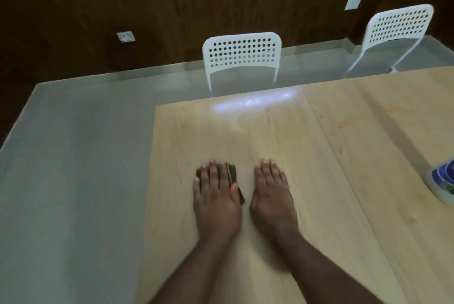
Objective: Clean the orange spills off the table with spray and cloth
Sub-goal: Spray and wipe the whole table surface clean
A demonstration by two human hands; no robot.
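While left hand [216, 195] presses flat on the folded dark green cloth [233, 176] near-centre on the pale wood bench [319, 205], right hand [271, 195] rests open beside it. Faint orange smears [346, 123] sit far right; sweep there with even pressure.

Pale wood-grain table [282, 146] with faint orange stains [348, 123] toward its far right corner. Dark green cloth [233, 176]. White chairs [242, 54] with dotted holes. Blue-and-white bottle [442, 180] at the right edge.
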